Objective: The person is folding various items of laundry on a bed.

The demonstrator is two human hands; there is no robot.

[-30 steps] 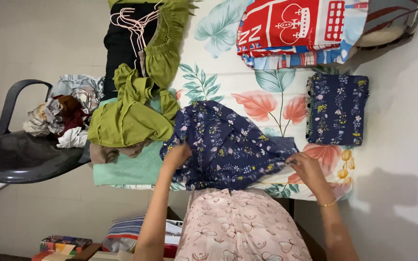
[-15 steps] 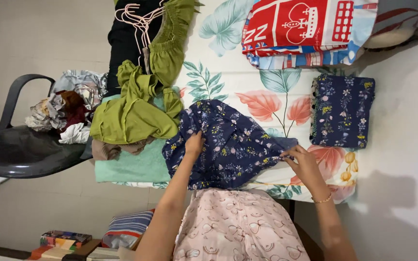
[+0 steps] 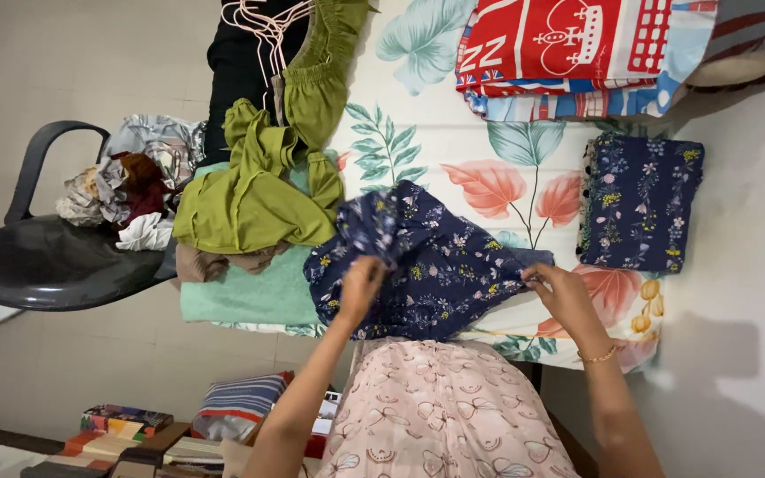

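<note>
Since a second ago the left hand [image 3: 360,285] has slid inward along the navy floral garment [image 3: 427,265], lifting a fold of it off the leaf-print bedsheet [image 3: 453,150]. At nine o'clock, a dark plastic chair [image 3: 46,257] carries crumpled clothes [image 3: 121,199], apparently set aside as unsorted laundry. Beside it, at ten o'clock, an olive-green garment [image 3: 250,199] lies heaped on a mint towel [image 3: 241,296], with pale hangers [image 3: 263,18] above on black cloth. At centre, left fingers are curled shut on the navy fabric's upper layer, seemingly to turn it over on itself. At three o'clock of the garment, the right hand [image 3: 568,296], wearing a thin bracelet, pinches the cloth's edge between closed fingertips, likely keeping it taut. Farther right sits a folded navy floral piece [image 3: 639,204]; a red-and-blue folded blanket [image 3: 577,53] lies at one o'clock.
</note>
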